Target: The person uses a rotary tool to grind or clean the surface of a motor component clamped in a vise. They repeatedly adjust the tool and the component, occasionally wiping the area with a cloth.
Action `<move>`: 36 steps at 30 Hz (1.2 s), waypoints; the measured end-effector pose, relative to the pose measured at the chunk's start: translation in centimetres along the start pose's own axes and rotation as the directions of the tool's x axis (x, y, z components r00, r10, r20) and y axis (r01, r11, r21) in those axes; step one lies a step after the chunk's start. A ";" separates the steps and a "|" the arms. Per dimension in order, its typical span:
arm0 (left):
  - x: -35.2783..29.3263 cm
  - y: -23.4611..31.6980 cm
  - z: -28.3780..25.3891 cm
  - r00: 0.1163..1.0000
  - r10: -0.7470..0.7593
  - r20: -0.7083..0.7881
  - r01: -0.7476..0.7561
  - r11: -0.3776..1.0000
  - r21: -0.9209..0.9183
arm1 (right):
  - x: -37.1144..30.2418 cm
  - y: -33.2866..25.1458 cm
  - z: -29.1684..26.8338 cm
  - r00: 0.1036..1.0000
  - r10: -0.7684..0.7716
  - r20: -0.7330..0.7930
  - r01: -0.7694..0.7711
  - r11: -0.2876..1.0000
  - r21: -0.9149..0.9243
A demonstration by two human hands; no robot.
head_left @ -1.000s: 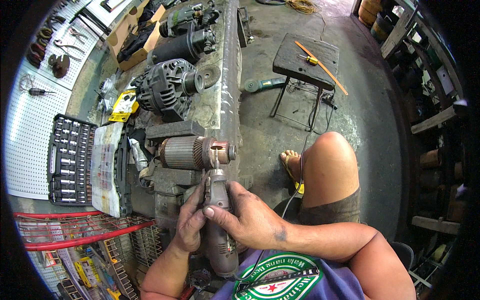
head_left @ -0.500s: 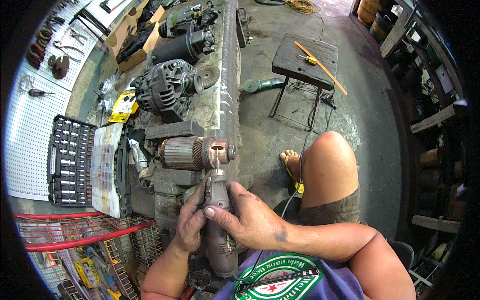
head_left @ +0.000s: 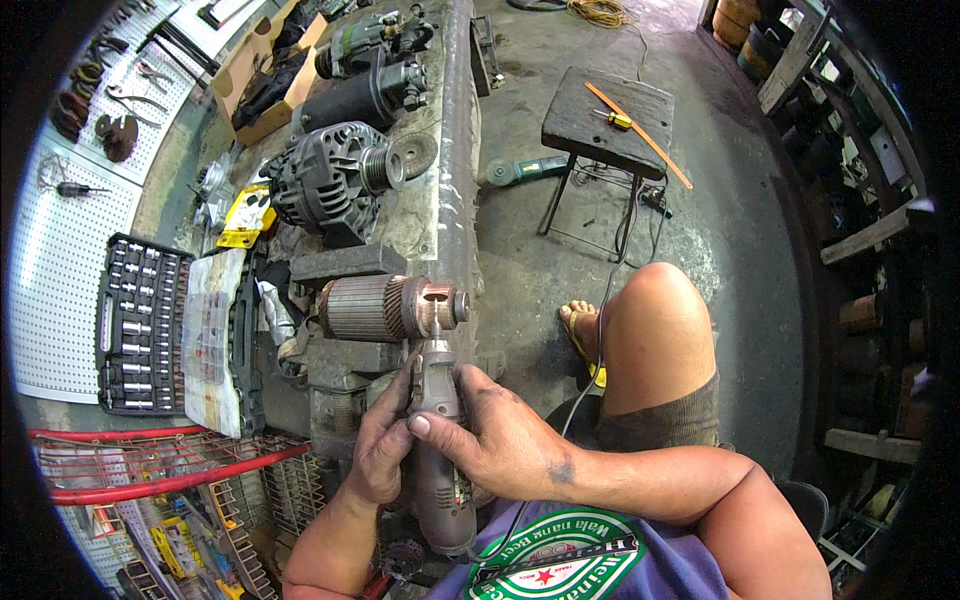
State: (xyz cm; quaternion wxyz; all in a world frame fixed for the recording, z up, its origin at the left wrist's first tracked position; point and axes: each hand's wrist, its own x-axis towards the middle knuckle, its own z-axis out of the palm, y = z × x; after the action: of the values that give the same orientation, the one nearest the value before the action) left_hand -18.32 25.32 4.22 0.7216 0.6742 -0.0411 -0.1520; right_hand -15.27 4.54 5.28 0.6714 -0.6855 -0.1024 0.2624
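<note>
Both my hands are wrapped around a grey corded die grinder (head_left: 445, 510), which points away from me. My left hand (head_left: 380, 445) grips its left side, and my right hand (head_left: 505, 435) closes over its right side, the thumb lying across the top. The thin bit (head_left: 436, 318) reaches the copper commutator (head_left: 423, 292) of a motor armature (head_left: 362, 307). A dark slot shows in the copper at the bit's tip. The armature lies sideways between the jaws of a bench vise (head_left: 347, 262). Parts of the grinder's middle are hidden by my fingers.
An alternator (head_left: 325, 185) and starter motors (head_left: 355, 100) stand beyond the vise on the bench. At left are a socket set (head_left: 145, 320) and a red-edged wire rack (head_left: 170, 490). A stool (head_left: 610, 115) holds a screwdriver and an orange strip; an angle grinder (head_left: 525, 170) lies on the floor.
</note>
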 end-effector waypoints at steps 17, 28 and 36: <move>0.0 -0.1 -0.4 0.999 0.031 0.040 -0.034 0.997 0.073 | -0.2 -0.3 -0.1 1.000 0.006 -0.001 -0.006 1.000 0.000; 0.0 -0.1 -0.1 0.999 0.016 0.029 -0.017 0.999 0.049 | -0.2 -0.1 -0.1 1.000 -0.004 -0.007 0.004 1.000 -0.002; 0.2 0.0 0.0 0.999 0.032 0.020 -0.034 0.995 0.090 | -0.3 0.0 -0.2 1.000 0.005 0.004 -0.005 1.000 0.004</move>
State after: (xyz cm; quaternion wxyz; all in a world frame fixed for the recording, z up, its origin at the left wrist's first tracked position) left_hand -18.14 25.31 4.16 0.6922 0.7040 -0.0659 -0.1443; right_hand -15.43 4.17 5.33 0.6718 -0.6840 -0.1015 0.2657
